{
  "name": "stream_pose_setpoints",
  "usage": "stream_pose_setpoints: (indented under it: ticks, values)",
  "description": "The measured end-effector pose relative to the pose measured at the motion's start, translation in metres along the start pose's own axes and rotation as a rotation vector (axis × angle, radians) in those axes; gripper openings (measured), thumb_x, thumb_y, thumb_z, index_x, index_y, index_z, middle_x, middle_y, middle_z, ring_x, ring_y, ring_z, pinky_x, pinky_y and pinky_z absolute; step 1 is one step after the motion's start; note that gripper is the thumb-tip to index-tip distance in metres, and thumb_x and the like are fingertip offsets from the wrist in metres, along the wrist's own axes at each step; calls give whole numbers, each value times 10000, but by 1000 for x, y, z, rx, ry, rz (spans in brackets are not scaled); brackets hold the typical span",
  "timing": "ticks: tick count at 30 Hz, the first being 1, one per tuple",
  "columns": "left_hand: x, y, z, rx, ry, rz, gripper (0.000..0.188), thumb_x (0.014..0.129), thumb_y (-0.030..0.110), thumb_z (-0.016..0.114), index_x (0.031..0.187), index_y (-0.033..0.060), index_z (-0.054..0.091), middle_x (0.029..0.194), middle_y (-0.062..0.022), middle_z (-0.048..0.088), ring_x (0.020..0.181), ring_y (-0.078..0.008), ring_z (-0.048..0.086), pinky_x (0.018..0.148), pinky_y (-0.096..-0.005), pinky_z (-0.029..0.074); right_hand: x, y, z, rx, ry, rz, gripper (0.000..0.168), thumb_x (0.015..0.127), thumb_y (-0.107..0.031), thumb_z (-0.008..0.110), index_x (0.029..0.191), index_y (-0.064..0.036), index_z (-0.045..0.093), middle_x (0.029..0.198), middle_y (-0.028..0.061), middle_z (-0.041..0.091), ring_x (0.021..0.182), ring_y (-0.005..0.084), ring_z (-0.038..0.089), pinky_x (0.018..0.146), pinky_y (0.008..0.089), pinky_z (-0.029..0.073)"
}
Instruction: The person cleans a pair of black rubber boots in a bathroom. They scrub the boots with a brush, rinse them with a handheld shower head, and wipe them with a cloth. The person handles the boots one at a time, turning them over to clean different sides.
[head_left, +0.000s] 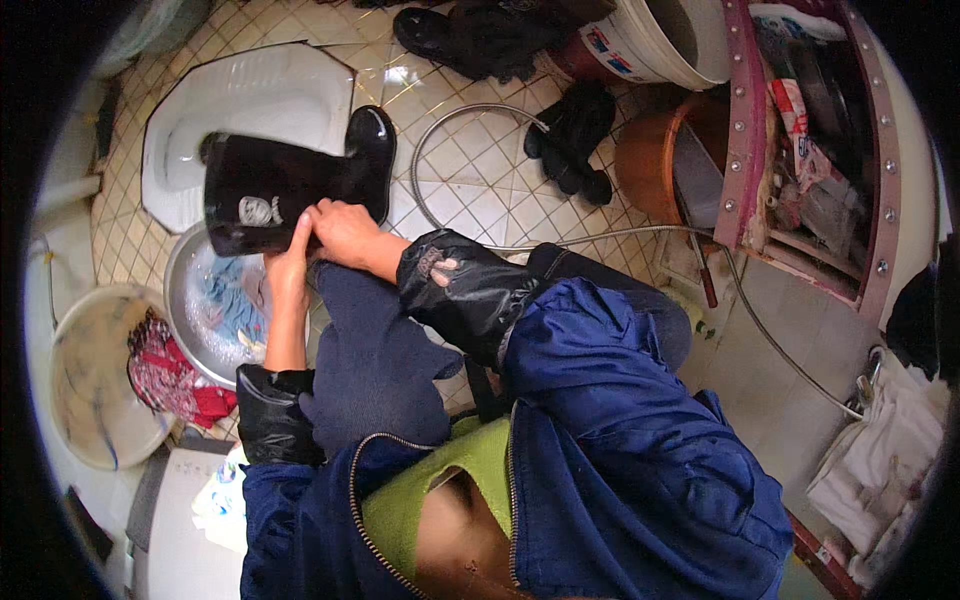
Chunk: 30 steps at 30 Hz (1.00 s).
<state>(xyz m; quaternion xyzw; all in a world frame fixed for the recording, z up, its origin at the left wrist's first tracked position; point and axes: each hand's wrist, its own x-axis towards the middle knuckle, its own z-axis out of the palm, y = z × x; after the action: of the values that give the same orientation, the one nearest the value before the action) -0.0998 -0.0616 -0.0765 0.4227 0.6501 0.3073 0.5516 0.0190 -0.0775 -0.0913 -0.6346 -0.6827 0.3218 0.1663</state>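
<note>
A glossy black rubber boot (292, 180) lies sideways in front of me, its toe pointing away and its shaft opening to the left. A pale round emblem (259, 211) marks the shaft. My left hand (287, 259) grips the boot's near side, thumb on top, with the other fingers hidden by the boot. Close beside that thumb, my right hand (341, 231) holds the same side nearer the ankle, its fingers bent against the rubber. Behind the boot, a white squat toilet (247, 86) is set in the tiled floor. Below the shaft stands a metal basin (184, 300) of sudsy water and blue cloth (238, 292).
A tub (82, 375) of cloudy water stands left, beside red patterned cloth (165, 367). A metal hose (416, 169) curves over the floor towards black gloves (574, 139). An orange bucket (649, 161), a white bucket (637, 45) and a studded cabinet frame (731, 142) line the right.
</note>
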Motion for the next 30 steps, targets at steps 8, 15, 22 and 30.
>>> stream_pose_setpoints:
  ticks: [8,15,22,30]
  values:
    - [37,-52,-22,-784,22,-375,243,785,159,586,980,27,528,1004,-92,565,942,-230,547,823,-395,461,-51,120,22,391,308,461,391,698,-224,636,1030,-31,567,943,152,592,828,275,592,714,351,471]
    - [69,-108,-3,-1026,-134,-626,213,750,88,539,940,-7,531,984,-131,594,920,-271,571,864,-440,455,-66,242,-52,261,792,806,663,647,-207,727,1197,0,421,972,128,563,854,219,558,767,321,442]
    - [82,-94,7,-774,-103,-596,244,739,53,539,972,-2,490,1002,-123,540,944,-279,528,845,-481,452,21,249,-215,787,1141,252,800,644,-177,772,1265,27,313,1233,123,437,1077,178,434,912,282,345]
    - [78,-66,11,-667,-97,-477,176,735,16,548,910,18,528,943,-80,547,917,-235,525,839,-489,448,21,174,-113,401,1003,160,352,606,-9,683,926,-53,543,884,82,567,776,270,540,670,360,445]
